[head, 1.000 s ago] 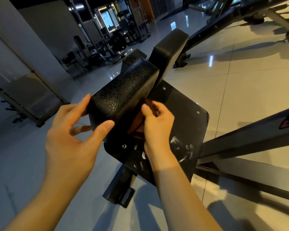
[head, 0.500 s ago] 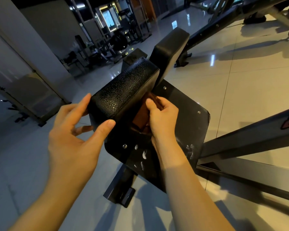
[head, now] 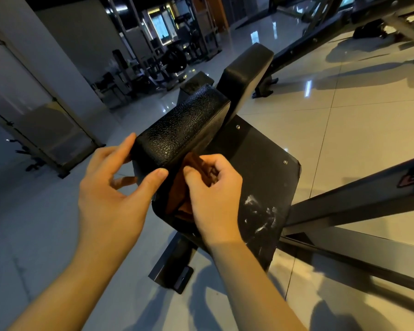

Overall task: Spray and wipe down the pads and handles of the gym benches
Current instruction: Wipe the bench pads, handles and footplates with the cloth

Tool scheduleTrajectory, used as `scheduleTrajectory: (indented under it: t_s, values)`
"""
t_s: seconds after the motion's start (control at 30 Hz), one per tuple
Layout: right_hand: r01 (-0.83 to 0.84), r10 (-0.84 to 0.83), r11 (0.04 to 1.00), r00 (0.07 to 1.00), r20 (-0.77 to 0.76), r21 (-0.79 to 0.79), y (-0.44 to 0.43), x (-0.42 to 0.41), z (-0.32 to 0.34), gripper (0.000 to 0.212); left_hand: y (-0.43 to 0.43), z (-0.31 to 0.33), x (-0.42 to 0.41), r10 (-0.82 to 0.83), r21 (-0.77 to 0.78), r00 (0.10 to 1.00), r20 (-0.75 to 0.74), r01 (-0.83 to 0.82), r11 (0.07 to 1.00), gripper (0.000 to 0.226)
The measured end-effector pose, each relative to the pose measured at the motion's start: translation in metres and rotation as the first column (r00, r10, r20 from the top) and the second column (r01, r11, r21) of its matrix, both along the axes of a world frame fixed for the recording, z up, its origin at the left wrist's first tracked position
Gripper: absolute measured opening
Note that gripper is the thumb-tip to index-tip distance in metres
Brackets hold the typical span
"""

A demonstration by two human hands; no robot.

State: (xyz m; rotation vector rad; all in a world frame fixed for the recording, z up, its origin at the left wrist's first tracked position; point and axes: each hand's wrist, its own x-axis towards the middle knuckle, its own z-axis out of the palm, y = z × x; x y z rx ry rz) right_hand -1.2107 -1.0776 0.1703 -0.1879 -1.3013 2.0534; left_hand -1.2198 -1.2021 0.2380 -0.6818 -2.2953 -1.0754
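A black textured pad (head: 184, 125) of a gym machine stands in front of me, above a flat black plate (head: 261, 168) marked with white smears. My left hand (head: 112, 187) grips the pad's near end, thumb on one side and fingers on the other. My right hand (head: 213, 192) is closed on a brown cloth (head: 177, 194) and presses it against the pad's right side, low down near the plate. A second black pad (head: 244, 75) rises behind the first. No spray bottle is in view.
A dark steel frame beam (head: 359, 199) runs from the plate out to the right. The machine's foot (head: 172, 268) rests on glossy floor tiles below my arms. More gym machines (head: 167, 56) stand far back, and a wall panel (head: 41, 130) on the left.
My right hand with the cloth has slid down the pad's side toward me and curled tighter. My left hand has stayed on the pad's end.
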Motion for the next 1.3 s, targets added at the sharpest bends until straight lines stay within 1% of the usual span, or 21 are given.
scheduleTrajectory:
  t_s: [0.07,0.13,0.23,0.3,0.37,0.43,0.5,0.53,0.6,0.67,0.73,0.8,0.83,0.9,0.93,1.0,1.07,1.13,1.2,1.23,1.3]
  values:
    - [0.065,-0.065,0.995,0.998,-0.001,0.079,0.013,-0.011,0.001,0.018,-0.002,0.001,-0.002,-0.004,-0.011,1.0,-0.004,0.004,1.0,0.069]
    - [0.168,-0.173,0.981,0.984,0.051,0.093,0.04,-0.037,0.002,0.024,-0.004,0.002,-0.003,-0.013,-0.018,1.0,-0.008,0.012,1.0,0.068]
    - [0.236,-0.253,0.966,0.947,0.197,0.104,0.084,-0.074,0.005,0.015,-0.004,0.001,-0.003,-0.02,-0.018,1.0,-0.013,0.02,1.0,0.068]
    - [0.238,-0.244,0.97,0.949,0.201,0.054,0.084,-0.079,0.001,0.015,-0.003,-0.001,-0.002,-0.014,-0.005,1.0,-0.008,0.014,1.0,0.069]
    - [0.218,-0.219,0.976,0.969,0.113,0.022,0.054,-0.06,-0.004,0.023,-0.003,-0.003,-0.002,-0.003,0.012,1.0,-0.01,0.003,1.0,0.07]
    - [0.114,-0.114,0.993,0.992,0.049,0.015,0.006,-0.029,-0.014,0.02,-0.002,-0.005,-0.003,0.004,0.011,1.0,-0.02,-0.003,1.0,0.071]
    - [0.024,-0.022,0.999,0.999,0.046,-0.027,-0.026,-0.004,-0.017,0.015,-0.002,-0.007,-0.005,-0.001,0.022,1.0,-0.022,0.001,1.0,0.072]
    - [0.015,-0.013,0.999,0.999,0.045,-0.029,-0.03,-0.002,-0.017,0.015,-0.002,-0.006,-0.005,0.0,0.028,1.0,-0.019,0.001,1.0,0.072]
    - [0.067,-0.068,0.997,0.997,0.033,0.033,-0.015,-0.014,-0.016,0.022,-0.003,-0.005,-0.006,-0.005,0.032,1.0,-0.014,0.006,0.999,0.072]
    - [0.198,-0.201,0.978,0.979,0.035,0.064,0.016,-0.039,-0.013,0.029,-0.002,-0.005,-0.005,-0.022,0.035,1.0,-0.012,0.022,0.999,0.071]
    - [0.265,-0.274,0.959,0.957,0.097,0.095,0.046,-0.069,-0.011,0.025,-0.003,-0.004,-0.004,-0.022,0.035,1.0,-0.01,0.022,0.999,0.07]
    - [0.28,-0.294,0.955,0.937,0.19,0.101,0.065,-0.09,-0.015,0.019,-0.002,-0.007,-0.003,-0.023,0.022,1.0,-0.013,0.023,0.999,0.069]
    - [0.272,-0.282,0.959,0.935,0.215,0.073,0.065,-0.093,-0.018,0.018,-0.002,-0.007,-0.003,-0.026,0.018,0.999,-0.019,0.026,0.999,0.069]
    - [0.23,-0.229,0.973,0.954,0.194,0.018,0.048,-0.088,-0.028,0.022,-0.003,-0.009,-0.005,-0.028,-0.003,0.999,-0.047,0.028,1.0,0.069]
    - [0.177,-0.174,0.984,0.971,0.163,-0.006,0.031,-0.078,-0.032,0.025,-0.003,-0.011,-0.006,-0.025,-0.02,0.998,-0.065,0.024,1.0,0.069]
    - [0.029,-0.022,0.998,0.993,0.119,-0.06,-0.006,-0.048,-0.034,0.021,-0.004,-0.013,-0.008,-0.026,-0.029,0.996,-0.085,0.023,0.999,0.068]
    - [-0.039,0.047,0.995,0.995,0.082,-0.095,-0.028,-0.019,-0.028,0.013,-0.004,-0.013,-0.009,-0.025,-0.014,0.996,-0.086,0.024,1.0,0.068]
    - [0.012,-0.01,0.998,0.999,0.042,-0.067,-0.023,-0.005,-0.014,0.011,-0.005,-0.011,-0.008,-0.022,-0.021,0.996,-0.082,0.021,1.0,0.067]
    - [0.128,-0.128,0.992,0.992,0.005,-0.004,0.003,-0.012,-0.004,0.015,-0.006,-0.009,-0.007,-0.022,-0.023,0.997,-0.074,0.02,1.0,0.067]
    - [0.182,-0.182,0.983,0.983,0.012,0.011,0.018,-0.022,-0.001,0.017,-0.005,-0.009,-0.006,-0.022,-0.014,0.998,-0.062,0.022,1.0,0.068]
    - [0.256,-0.259,0.966,0.962,0.088,0.038,0.042,-0.042,0.0,0.014,-0.005,-0.008,-0.003,-0.026,0.006,0.999,-0.034,0.027,1.0,0.069]
